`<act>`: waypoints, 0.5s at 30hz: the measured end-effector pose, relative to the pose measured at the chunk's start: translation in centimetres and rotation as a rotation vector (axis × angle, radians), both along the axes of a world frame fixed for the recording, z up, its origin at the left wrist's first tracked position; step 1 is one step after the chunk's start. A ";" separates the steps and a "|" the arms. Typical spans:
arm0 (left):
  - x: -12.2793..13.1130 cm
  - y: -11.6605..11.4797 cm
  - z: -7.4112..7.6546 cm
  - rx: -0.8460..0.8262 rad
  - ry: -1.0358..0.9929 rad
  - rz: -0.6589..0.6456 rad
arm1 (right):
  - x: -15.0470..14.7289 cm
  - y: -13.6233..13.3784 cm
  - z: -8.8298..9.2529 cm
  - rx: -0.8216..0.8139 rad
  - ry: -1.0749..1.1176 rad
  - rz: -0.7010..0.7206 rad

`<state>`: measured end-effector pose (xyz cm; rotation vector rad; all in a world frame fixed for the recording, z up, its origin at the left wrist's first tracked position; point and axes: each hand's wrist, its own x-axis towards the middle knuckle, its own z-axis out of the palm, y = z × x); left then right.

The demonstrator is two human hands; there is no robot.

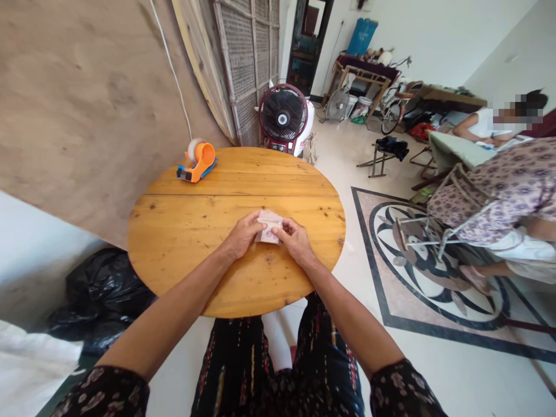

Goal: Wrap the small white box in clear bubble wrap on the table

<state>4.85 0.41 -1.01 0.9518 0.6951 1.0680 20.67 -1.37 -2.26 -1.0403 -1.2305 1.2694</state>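
Between my two hands is a small whitish-pink folded paper-like piece (270, 223) with a reddish mark on its front, held just over the middle of the round wooden table (182, 255). My left hand (244, 234) pinches its left edge, thumb on top. On the other edge, my right hand (296, 238) grips with the thumb pressed on the lower front. What the fingers do behind the piece is hidden. An orange tape dispenser (203, 162) with a roll of tape stands at the table's far left edge.
A fan (283, 116) stands behind the table's far edge. Black plastic bags (104, 289) lie on the floor at left. At right, one person sits on a metal-framed chair (443, 237) and another sits at a pale green table (464, 152). A stool (377, 159) holds dark cloth.
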 end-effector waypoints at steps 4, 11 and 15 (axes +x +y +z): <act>-0.3 -0.1 0.1 0.049 0.024 -0.076 | 0.1 0.3 -0.3 0.056 0.021 -0.014; -0.3 -0.3 -0.1 0.064 0.082 -0.084 | 0.1 0.4 -0.7 0.079 0.014 -0.017; -0.1 -0.4 0.1 0.073 0.098 -0.072 | -0.1 0.1 -0.4 0.087 -0.010 -0.014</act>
